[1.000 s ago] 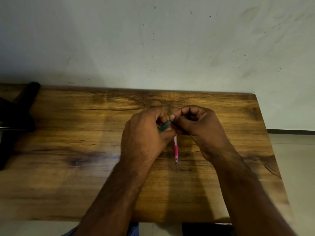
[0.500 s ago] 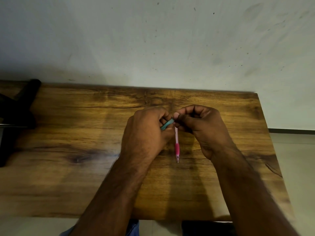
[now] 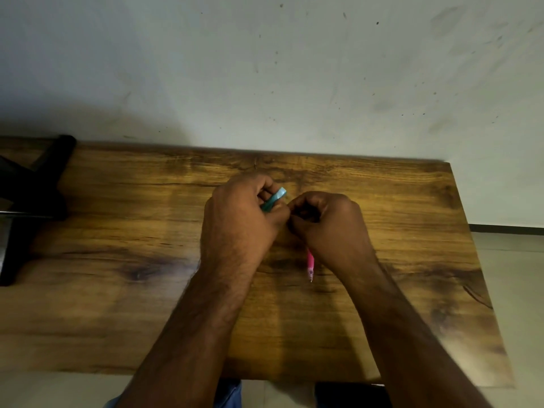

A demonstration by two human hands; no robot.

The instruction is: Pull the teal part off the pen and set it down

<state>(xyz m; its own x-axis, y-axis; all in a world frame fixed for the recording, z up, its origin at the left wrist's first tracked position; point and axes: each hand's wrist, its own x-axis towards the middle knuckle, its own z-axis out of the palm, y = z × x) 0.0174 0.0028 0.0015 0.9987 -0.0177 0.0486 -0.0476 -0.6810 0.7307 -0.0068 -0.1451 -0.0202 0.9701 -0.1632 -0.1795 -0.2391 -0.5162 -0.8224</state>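
While the left hand point(image 3: 244, 219) curls its fingers round a teal cap point(image 3: 274, 199), the right hand point(image 3: 329, 228) grips a pink pen point(image 3: 310, 262). Both hover mid-table point(image 3: 117, 304), the pen tip pointing to six o'clock, the cap to one o'clock.

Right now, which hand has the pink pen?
The right hand grips the pink pen, tip pointing down. The left hand holds a teal piece.

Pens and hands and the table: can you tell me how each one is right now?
Teal pen: gripped in the left hand, one end poking out.
Pink pen: held in the right hand, tip pointing down over the table.
Left hand: fingers curled round the teal pen.
Right hand: fingers curled round the pink pen.
Wooden table: flat, against the wall.
Black stand: resting on the table's left edge.
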